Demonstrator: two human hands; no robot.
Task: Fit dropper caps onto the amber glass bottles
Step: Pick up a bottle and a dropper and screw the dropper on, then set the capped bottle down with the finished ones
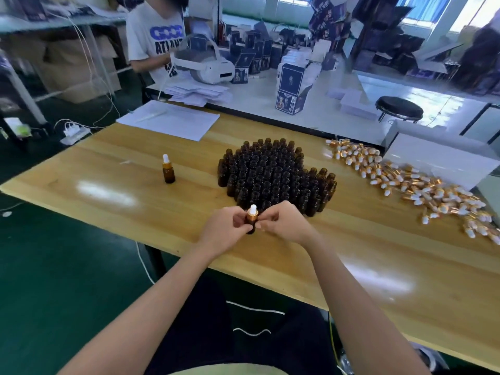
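Left hand (224, 231) and right hand (285, 226) are brought together over the near edge of the worktop (151, 226), the amber bottle (251, 229), judged light yet breakable, pinched at its body, its smooth dropper cap (252, 214) at the gold collar.

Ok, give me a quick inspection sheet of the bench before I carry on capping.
Surface: wooden table, glossy, glare patches.
Job's things: cluster of uncapped amber bottles at centre; pile of loose dropper caps to the right; one capped bottle standing alone on the left; held bottle with a cap on it.
Clutter: paper sheets at far left corner; white box at right edge.
Grips: left grip and right grip both pinch the held bottle.
Cables: power strip with plugs in it on the floor, left; white cord below the front edge.
Surroundings: second person at the far bench handling a white headset; printed cartons; black stool.
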